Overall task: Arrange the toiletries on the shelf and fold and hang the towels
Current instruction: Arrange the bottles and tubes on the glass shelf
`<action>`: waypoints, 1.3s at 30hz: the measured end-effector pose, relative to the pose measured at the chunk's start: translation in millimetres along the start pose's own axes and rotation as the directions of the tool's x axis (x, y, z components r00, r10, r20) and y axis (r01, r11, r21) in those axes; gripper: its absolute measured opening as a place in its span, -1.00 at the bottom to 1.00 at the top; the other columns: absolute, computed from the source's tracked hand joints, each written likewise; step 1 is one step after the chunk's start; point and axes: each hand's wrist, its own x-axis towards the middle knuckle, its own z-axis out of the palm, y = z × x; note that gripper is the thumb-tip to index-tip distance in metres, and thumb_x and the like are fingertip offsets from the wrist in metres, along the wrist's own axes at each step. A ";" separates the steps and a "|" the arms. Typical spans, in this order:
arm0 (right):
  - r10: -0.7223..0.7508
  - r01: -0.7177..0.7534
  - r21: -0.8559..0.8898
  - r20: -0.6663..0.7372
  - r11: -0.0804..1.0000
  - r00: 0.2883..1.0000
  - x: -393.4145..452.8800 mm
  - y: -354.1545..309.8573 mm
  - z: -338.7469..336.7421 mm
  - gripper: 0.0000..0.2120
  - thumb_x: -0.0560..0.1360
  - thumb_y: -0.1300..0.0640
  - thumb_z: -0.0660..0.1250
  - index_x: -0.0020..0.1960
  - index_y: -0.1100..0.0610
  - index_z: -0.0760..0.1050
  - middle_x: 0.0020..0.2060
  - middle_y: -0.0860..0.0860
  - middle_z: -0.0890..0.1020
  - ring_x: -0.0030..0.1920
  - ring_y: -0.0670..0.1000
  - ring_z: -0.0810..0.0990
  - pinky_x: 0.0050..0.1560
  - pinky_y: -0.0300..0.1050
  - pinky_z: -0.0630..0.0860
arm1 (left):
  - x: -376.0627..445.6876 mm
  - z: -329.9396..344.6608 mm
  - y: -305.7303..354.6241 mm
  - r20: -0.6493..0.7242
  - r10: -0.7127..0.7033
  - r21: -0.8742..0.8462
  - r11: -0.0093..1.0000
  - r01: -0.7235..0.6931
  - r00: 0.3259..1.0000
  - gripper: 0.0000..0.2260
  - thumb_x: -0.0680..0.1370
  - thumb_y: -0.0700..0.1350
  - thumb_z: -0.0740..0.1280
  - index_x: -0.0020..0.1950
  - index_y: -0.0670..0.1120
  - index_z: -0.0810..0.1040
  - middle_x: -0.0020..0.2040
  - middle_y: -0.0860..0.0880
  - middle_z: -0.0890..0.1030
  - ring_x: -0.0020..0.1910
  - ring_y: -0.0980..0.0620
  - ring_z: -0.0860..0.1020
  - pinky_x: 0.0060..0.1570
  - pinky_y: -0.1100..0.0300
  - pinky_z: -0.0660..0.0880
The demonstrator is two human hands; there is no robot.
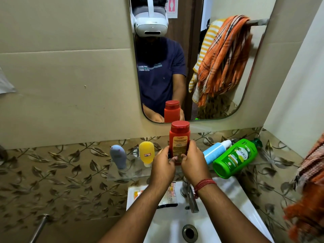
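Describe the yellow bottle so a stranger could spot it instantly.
Find the glass shelf above the white sink, under the mirror. The yellow bottle stands cap-down second from left, between the grey bottle and the hand-held red bottle. Only it is yellow with a small sticker.

Left hand (162, 163) and right hand (192, 163) grip upright red plastic bottle (179, 139) over clear glass shelf (122, 172); green pump bottle (235, 158) lies tilted beside it.

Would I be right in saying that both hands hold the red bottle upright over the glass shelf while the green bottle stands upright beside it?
Not quite: in the head view the green bottle lies on its side. Both the left hand and right hand do hold the red bottle upright over the glass shelf.
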 end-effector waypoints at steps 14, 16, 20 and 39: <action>-0.160 0.166 0.047 -0.106 0.985 0.981 -31.4 11.6 -13.2 -0.43 0.54 0.32 0.30 0.49 0.08 0.24 0.37 0.02 0.41 0.33 -0.04 0.43 0.28 -0.33 0.32 | -32.0 -10.3 -4.2 -0.076 -0.046 -0.155 0.987 0.034 0.996 -0.72 0.61 -0.16 0.38 0.30 0.04 0.47 0.20 0.10 0.57 0.13 0.24 0.56 -0.09 0.48 0.44; -0.200 0.212 0.065 -0.154 0.975 0.968 -42.9 18.9 -21.6 -0.51 0.55 0.33 0.29 0.44 0.09 0.31 0.34 -0.01 0.43 0.33 -0.05 0.44 0.37 -0.22 0.37 | -54.2 -9.0 -7.2 -0.048 0.017 -0.103 0.994 -0.022 0.999 -0.78 0.61 -0.10 0.37 0.18 0.15 0.46 0.14 0.16 0.55 0.09 0.31 0.54 -0.08 0.48 0.44; -0.159 0.186 0.095 -0.245 0.978 0.957 -55.9 35.3 -39.7 -0.62 0.54 0.39 0.28 0.31 0.12 0.43 0.19 -0.04 0.48 0.21 -0.04 0.52 0.25 -0.14 0.51 | -81.0 0.6 4.1 0.217 0.244 -0.015 0.969 -0.247 0.945 -0.81 0.62 -0.06 0.33 0.12 0.23 0.42 0.10 0.28 0.46 0.16 0.30 0.48 0.09 0.42 0.43; -0.014 0.013 -0.008 -0.198 1.000 0.980 -26.3 52.0 -96.7 -0.59 0.50 0.43 0.25 0.32 0.21 0.46 0.22 0.11 0.53 0.16 0.04 0.52 0.22 -0.24 0.38 | 5.1 82.2 69.7 0.421 0.062 0.605 0.724 -0.331 0.905 -0.48 0.54 -0.15 0.38 0.47 -0.10 0.31 0.26 -0.11 0.54 0.22 -0.11 0.52 0.10 0.02 0.54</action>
